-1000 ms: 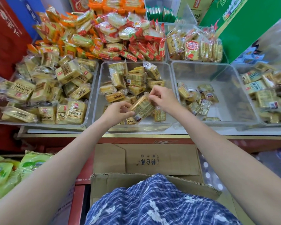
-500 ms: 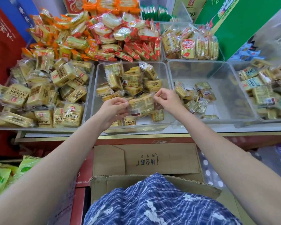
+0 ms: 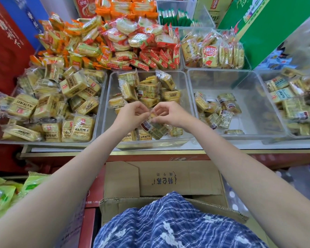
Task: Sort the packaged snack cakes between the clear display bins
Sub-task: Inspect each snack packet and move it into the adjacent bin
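Cardboard carton (image 3: 179,179), flaps open, stands nearest you, below the surface (image 3: 240,151) edge, with your blue checked garment (image 3: 168,222) in front of it. Above the near end of the middle clear bin (image 3: 107,104), your left hand (image 3: 131,116) and right hand (image 3: 170,114) meet over one packaged snack cake (image 3: 155,127): each hand pinches the clear wrapper's upper edge between thumb and fingertips, and the cake hangs tilted below them, just above the packets lying in that bin. The left bin (image 3: 43,140) is heaped with larger yellow packets. The right bin (image 3: 249,81) holds a few small packets (image 3: 220,111) grouped at its left side. A further bin (image 3: 293,136) at the far right holds pale packets. Behind these, the rear row carries orange packets (image 3: 73,43), round rice crackers (image 3: 132,36) in red wrappers, and upright biscuit packs (image 3: 213,52); a green box (image 3: 268,27) leans at the right.
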Demonstrator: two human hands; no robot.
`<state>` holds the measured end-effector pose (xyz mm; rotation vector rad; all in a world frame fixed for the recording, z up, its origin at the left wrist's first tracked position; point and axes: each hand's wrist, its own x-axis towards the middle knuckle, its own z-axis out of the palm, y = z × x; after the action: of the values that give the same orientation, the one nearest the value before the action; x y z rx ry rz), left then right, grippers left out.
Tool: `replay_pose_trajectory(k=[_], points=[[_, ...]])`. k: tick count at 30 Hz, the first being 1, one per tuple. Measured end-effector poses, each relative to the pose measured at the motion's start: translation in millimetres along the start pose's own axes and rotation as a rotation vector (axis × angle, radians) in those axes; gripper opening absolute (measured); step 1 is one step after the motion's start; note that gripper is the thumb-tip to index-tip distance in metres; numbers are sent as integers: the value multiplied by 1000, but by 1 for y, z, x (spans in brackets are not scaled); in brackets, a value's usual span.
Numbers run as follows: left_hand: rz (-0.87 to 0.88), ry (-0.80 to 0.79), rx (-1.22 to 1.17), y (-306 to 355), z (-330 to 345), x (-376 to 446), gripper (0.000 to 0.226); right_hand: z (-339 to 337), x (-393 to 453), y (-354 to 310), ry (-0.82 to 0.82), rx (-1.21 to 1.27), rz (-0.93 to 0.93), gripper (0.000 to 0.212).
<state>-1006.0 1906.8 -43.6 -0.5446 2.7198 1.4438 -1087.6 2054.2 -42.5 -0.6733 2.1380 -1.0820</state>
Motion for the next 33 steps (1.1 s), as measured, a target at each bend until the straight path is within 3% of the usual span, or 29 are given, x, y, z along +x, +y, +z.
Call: replay_pose_trajectory(k=[3, 7, 11, 14, 16, 17, 20, 23, 26, 30, 33], points=[[-123, -76, -152, -10, -4, -3, 11, -3, -4, 6, 47, 83, 32, 21], [-188, -12, -250, -15, -4, -5, 5, -6, -7, 13, 36, 179, 63, 21], [-71, 87, -92, -8, 1, -2, 15, -2, -6, 15, 77, 215, 44, 8], [37, 118, 59, -1, 5, -3, 15, 3, -4, 18, 209, 199, 58, 16], [10, 120, 24, 4, 7, -1, 7, 2, -3, 18, 249, 177, 47, 19], [-31, 88, -31, 6, 6, 1, 4, 1, -3, 18, 268, 175, 36, 19], [-171, -155, -153, 5, 5, 1, 38, -9, -7, 20, 387, 320, 45, 17], [-247, -245, -181, -10, 6, -3, 27, -19, -10, 28, 483, 498, 92, 12], [-302, -184, -403, -13, 9, -2, 9, -21, -11, 32, 466, 531, 114, 11], [-332, -120, -633, -8, 8, 0, 10, -21, -11, 33, 404, 640, 134, 7], [-324, -40, -636, -10, 2, 2, 8, -23, -10, 37, 310, 451, 193, 6]])
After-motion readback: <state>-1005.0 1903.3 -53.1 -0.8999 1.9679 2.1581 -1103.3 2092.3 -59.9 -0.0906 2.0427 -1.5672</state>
